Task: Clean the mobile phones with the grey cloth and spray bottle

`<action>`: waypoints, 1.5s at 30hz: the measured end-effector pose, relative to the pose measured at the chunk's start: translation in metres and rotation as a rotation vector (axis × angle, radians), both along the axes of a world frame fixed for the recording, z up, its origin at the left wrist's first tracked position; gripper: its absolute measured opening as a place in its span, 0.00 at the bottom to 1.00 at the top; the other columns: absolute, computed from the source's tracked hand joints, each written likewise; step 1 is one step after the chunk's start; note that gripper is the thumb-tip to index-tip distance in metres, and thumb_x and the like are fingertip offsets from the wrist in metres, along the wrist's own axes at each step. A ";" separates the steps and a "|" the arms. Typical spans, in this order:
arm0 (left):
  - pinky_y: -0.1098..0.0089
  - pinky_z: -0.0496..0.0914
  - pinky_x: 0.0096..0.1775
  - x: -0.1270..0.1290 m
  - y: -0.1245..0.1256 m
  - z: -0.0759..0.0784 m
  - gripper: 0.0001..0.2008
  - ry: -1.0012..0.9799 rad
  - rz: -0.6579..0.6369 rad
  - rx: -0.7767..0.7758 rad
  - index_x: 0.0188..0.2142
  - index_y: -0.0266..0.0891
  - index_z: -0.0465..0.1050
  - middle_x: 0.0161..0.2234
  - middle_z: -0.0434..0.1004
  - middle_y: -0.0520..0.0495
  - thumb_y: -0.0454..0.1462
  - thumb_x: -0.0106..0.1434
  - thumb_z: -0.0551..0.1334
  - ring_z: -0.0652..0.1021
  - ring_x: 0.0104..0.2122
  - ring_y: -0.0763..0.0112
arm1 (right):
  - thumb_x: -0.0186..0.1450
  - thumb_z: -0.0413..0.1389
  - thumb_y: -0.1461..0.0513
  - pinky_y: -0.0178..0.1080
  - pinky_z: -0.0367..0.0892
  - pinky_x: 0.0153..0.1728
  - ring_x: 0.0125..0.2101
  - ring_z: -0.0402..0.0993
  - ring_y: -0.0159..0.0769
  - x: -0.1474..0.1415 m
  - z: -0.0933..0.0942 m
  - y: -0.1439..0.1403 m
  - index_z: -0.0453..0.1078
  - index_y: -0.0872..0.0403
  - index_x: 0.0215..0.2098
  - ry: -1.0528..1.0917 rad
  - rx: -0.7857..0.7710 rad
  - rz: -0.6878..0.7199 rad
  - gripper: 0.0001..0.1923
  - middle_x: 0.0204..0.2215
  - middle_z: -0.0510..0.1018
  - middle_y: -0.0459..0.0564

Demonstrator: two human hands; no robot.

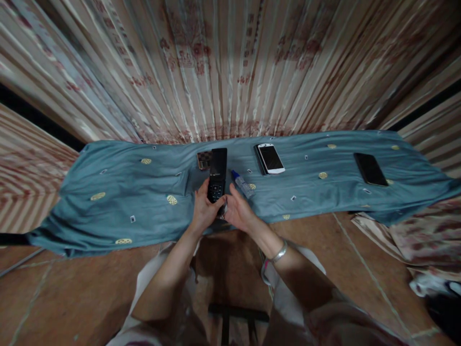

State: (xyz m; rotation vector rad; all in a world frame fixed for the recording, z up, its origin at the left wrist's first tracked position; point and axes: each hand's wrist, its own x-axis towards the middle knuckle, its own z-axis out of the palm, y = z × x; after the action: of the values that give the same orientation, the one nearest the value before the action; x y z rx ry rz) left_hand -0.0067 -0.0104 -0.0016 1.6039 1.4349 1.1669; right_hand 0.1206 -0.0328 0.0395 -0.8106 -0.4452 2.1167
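Centre frame, an open black flip phone [217, 176] is gripped at its lower keypad end by left hand [203, 211] fingers, long axis pointing up-frame over the blue-clothed surface [118, 192], while right hand [239, 213] fingers are curled against its base, seemingly pinching something small.

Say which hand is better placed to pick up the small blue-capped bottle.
Right. The right hand lies just below the bottle, while the left hand grips the black phone on the far side.

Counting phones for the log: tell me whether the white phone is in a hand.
No, the white phone lies alone on the blue cloth.
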 end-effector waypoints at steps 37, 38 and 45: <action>0.54 0.69 0.59 0.013 -0.023 0.005 0.37 0.024 -0.248 -0.104 0.59 0.35 0.69 0.54 0.79 0.38 0.39 0.48 0.69 0.78 0.54 0.53 | 0.51 0.69 0.47 0.32 0.57 0.22 0.19 0.62 0.26 0.063 -0.024 0.039 0.69 0.52 0.23 -0.630 0.309 -0.637 0.20 0.16 0.69 0.37; 0.54 0.70 0.58 0.013 -0.023 0.004 0.37 0.023 -0.254 -0.110 0.59 0.35 0.68 0.53 0.79 0.38 0.39 0.47 0.70 0.79 0.53 0.53 | 0.51 0.69 0.46 0.32 0.55 0.21 0.18 0.60 0.25 0.063 -0.025 0.038 0.67 0.52 0.21 -0.661 0.353 -0.627 0.21 0.15 0.66 0.37; 0.53 0.69 0.59 0.014 -0.025 0.001 0.43 -0.002 -0.254 -0.121 0.62 0.33 0.62 0.55 0.76 0.35 0.38 0.47 0.71 0.77 0.55 0.52 | 0.57 0.65 0.45 0.34 0.61 0.25 0.21 0.62 0.29 0.067 -0.027 0.037 0.73 0.51 0.25 -0.783 0.536 -0.544 0.19 0.18 0.69 0.38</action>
State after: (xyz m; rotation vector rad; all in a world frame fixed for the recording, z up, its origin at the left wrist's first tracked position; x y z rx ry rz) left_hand 0.0072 -0.0354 -0.0006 1.6437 1.2327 0.9187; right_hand 0.1873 0.0039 0.0126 -1.2371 -1.0095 1.0457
